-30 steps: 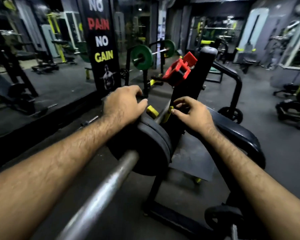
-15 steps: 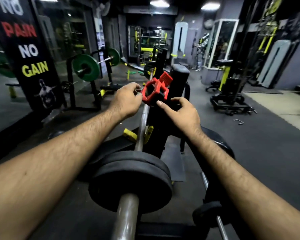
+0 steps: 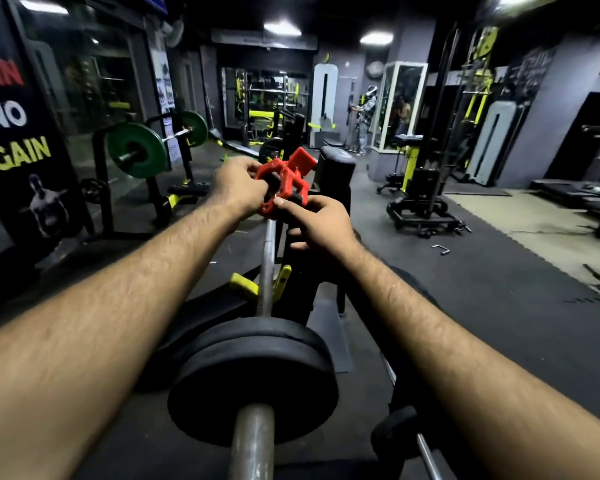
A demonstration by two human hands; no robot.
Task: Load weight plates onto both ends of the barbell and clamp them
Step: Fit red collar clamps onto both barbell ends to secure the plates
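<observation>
A steel barbell (image 3: pixel 266 258) runs away from me, resting in a yellow-lined rack hook (image 3: pixel 280 280). Two black weight plates (image 3: pixel 257 375) sit on its near sleeve. Both my hands are stretched out over the bar and grip a red plastic clamp (image 3: pixel 284 180), its lever raised. My left hand (image 3: pixel 238 187) holds the clamp's left side. My right hand (image 3: pixel 321 221) pinches its lower right edge with thumb and fingers. The clamp is held above the bar, beyond the plates; I cannot tell whether it touches the bar.
A black padded upright (image 3: pixel 335 188) of the bench rack stands just right of the bar. A second bar with a small plate (image 3: pixel 395 434) lies low at the right. A rack with green plates (image 3: pixel 136 150) stands left. A person (image 3: pixel 362 116) stands far back.
My hands left the plates and the rack and went forward to the red clamp, taking hold of it. My view swung right and lifted, so the plates now lie lower in the frame.
</observation>
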